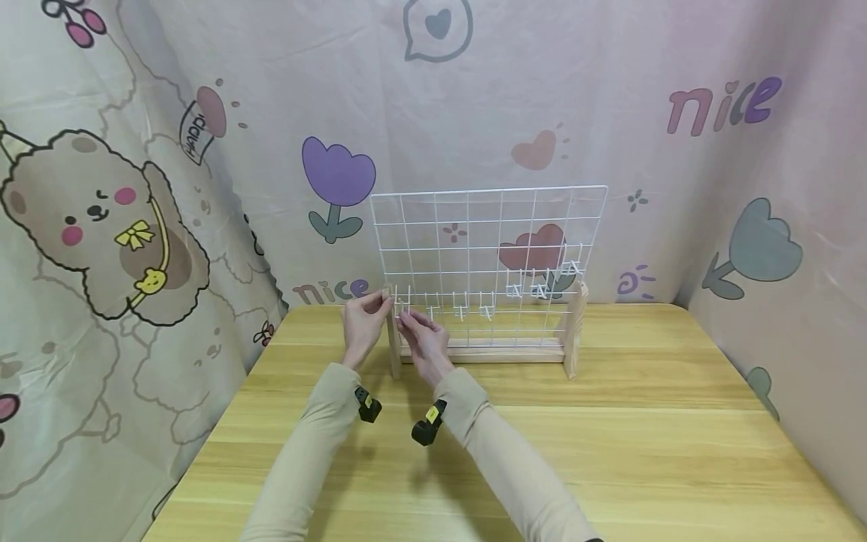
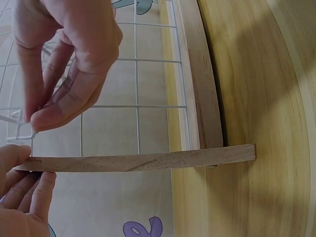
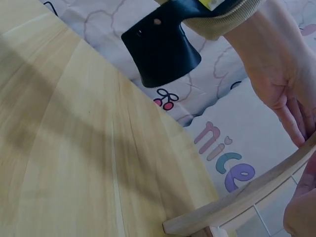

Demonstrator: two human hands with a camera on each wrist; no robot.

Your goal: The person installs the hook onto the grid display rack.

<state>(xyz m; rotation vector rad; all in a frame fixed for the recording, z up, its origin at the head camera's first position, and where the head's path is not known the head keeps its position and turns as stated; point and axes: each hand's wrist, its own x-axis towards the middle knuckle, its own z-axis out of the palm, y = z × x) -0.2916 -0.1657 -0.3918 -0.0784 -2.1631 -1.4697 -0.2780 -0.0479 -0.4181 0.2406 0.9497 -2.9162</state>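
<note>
A white wire grid stands in a wooden base between two wooden uprights, on a wooden table. Several small white hooks hang along its lower rows, with more at the right. My left hand pinches the top of the left upright; in the left wrist view its thumb and fingers close on the end of that upright. Just right of it, my right hand pinches a small white hook against the grid's lower left corner.
The right upright stands at the grid's far end. The table stretches toward me in front of the stand. A printed cloth backdrop hangs close behind and along both sides. Black wrist cameras sit on both sleeves.
</note>
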